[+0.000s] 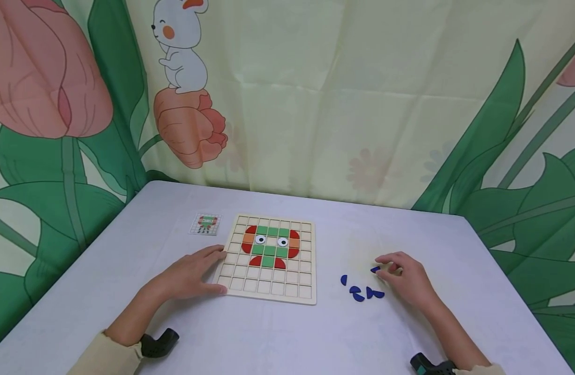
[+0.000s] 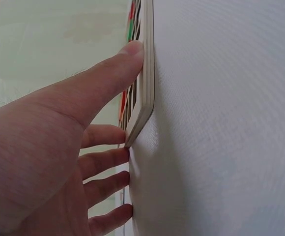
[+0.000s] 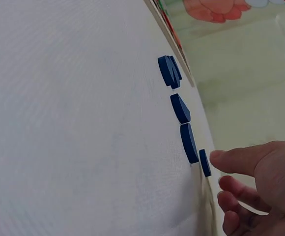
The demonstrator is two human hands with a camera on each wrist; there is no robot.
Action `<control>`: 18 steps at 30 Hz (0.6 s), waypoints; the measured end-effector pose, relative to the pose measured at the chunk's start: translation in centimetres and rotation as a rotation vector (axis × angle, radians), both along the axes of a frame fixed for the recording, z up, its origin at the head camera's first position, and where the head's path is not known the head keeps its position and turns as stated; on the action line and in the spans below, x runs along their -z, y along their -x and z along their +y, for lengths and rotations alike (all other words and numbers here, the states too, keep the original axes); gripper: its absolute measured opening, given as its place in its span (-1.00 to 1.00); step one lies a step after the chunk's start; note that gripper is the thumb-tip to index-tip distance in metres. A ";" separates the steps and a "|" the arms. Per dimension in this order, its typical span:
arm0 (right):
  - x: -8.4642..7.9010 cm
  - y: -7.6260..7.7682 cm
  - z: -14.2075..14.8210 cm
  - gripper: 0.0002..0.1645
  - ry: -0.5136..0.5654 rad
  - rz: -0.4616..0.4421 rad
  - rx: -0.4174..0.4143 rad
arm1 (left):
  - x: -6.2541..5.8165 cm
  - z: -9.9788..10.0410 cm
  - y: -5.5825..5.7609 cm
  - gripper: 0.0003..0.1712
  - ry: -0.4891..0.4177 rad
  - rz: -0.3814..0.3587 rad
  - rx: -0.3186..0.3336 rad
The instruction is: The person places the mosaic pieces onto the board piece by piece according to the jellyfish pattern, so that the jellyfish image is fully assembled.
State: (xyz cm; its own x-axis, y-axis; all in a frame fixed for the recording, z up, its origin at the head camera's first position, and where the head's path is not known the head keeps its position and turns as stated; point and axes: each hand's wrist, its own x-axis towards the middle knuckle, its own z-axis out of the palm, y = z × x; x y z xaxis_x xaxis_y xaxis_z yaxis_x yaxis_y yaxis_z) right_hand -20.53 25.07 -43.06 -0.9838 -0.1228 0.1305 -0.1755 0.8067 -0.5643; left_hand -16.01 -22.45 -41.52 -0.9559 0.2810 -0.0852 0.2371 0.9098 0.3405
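Note:
A wooden grid board (image 1: 269, 260) lies on the table, with red, green and orange pieces and two eye pieces set as a face. My left hand (image 1: 194, 273) rests at its left side. In the left wrist view, the thumb (image 2: 132, 49) touches the board's edge, and the other fingers are spread and fairly straight. To the right of the board, several dark blue pieces (image 1: 358, 297) lie loose, some half-round. My right hand (image 1: 404, 276) is beside the farthest blue piece (image 3: 205, 162); its thumb (image 3: 223, 160) is close to it, with a small gap visible.
A small pattern card (image 1: 205, 224) showing a similar figure on a grid lies to the left of the board. White cloth covers the table (image 1: 278, 338). Behind its far edge hangs a printed curtain (image 1: 292, 130) with flowers and a rabbit.

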 end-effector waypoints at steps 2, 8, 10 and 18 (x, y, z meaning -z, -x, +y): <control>0.2 0.1 0.2 -0.70 -0.006 0.000 -0.004 | 0.0 0.0 0.0 0.03 -0.001 0.003 -0.001; 0.6 0.4 0.3 -0.74 -0.027 0.001 -0.019 | 0.0 -0.1 0.0 0.02 -0.011 0.003 0.005; 0.7 0.5 0.3 -0.74 -0.027 0.008 -0.026 | 0.0 -0.2 0.0 0.01 -0.013 0.003 0.007; 0.8 0.7 0.0 -0.75 -0.006 0.038 -0.071 | 0.0 -0.2 0.0 -0.01 -0.011 0.004 0.015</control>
State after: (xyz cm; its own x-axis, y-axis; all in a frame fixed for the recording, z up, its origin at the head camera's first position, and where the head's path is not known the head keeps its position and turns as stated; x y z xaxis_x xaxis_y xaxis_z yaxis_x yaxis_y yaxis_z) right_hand -21.23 25.08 -43.86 -0.9670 -0.1929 0.1664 -0.2534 0.7948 -0.5514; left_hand -16.02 -22.66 -41.54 -0.9520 0.2958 -0.0781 0.2517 0.9024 0.3498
